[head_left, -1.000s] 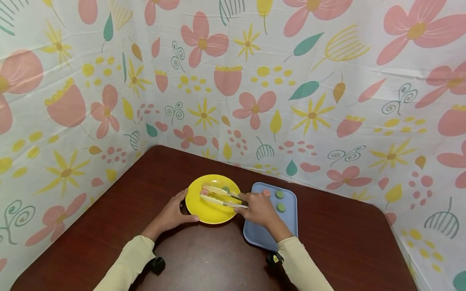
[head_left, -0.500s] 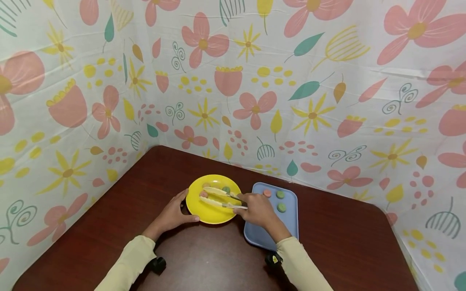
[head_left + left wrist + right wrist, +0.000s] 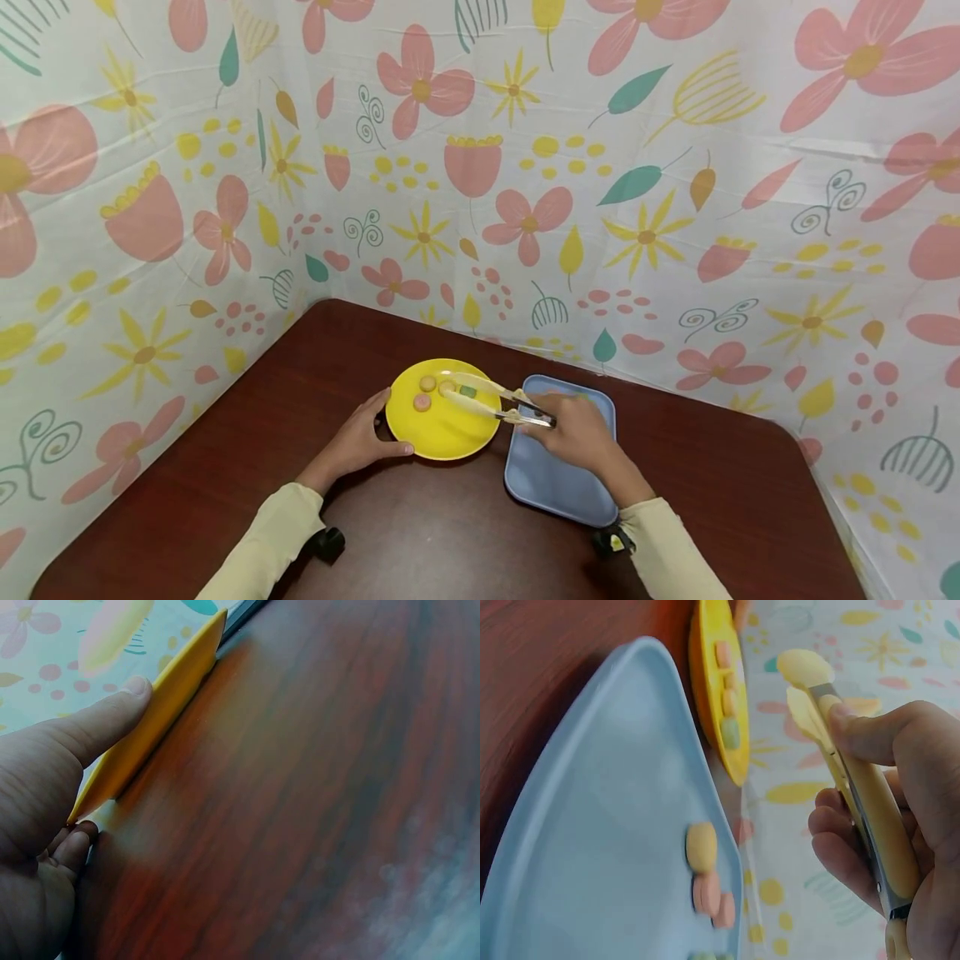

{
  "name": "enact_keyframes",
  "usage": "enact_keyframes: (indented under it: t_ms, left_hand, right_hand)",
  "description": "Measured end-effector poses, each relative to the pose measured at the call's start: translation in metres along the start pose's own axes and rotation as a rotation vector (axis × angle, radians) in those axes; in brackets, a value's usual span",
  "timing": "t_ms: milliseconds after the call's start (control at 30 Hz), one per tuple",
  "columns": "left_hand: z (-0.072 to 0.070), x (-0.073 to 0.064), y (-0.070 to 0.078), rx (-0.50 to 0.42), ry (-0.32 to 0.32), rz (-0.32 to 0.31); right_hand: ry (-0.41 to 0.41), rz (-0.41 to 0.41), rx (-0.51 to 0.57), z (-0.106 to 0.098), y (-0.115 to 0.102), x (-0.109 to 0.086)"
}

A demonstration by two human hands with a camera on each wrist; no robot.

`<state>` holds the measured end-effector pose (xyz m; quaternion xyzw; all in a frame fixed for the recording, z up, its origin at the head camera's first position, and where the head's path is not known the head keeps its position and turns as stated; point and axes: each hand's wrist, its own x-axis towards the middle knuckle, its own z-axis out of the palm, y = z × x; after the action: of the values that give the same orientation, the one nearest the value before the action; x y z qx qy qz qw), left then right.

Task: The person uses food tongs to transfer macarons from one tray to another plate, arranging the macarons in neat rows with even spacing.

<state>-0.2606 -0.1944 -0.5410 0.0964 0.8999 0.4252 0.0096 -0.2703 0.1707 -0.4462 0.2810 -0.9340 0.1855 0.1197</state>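
My left hand holds the left side of a yellow plate; in the left wrist view the thumb lies along the plate's outer side, with fingertips tucked by its rim. Pink, tan and green small round macaron-like pieces lie on the plate, with one more tan piece partly behind the tongs. My right hand grips a pair of tongs with pale scalloped tips. The tips are apart over the plate's right half in the head view, and the right wrist view shows nothing between them.
A blue tray stands right of the plate, partly under my right hand. On it the right wrist view shows a yellow piece, pink pieces and green at the frame edge. Flower-print cloth hangs behind the dark wooden table.
The tongs have let go of the pink piece, which lies on the plate. My right hand has moved right with the tongs, over the tray. My left hand has stayed at the plate.
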Motion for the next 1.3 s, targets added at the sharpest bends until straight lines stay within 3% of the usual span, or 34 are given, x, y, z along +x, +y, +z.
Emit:
enact_keyframes:
  t_ms: [367, 700, 1000, 1300]
  left_hand:
    - [0.0, 0.0, -0.001, -0.015, 0.001, 0.005]
    - [0.001, -0.001, -0.001, -0.027, -0.002, 0.006]
    - [-0.001, -0.002, 0.002, -0.024, -0.006, -0.01]
    - [0.0, -0.001, 0.002, -0.02, -0.003, 0.0]
  right_hand:
    - [-0.011, 0.167, -0.047, -0.04, 0.032, -0.042]
    - [0.024, 0.195, -0.124, -0.062, 0.064, -0.084]
    - [0.026, 0.257, -0.158, -0.07, 0.086, -0.115]
    - [-0.032, 0.328, -0.18, -0.065, 0.097, -0.128]
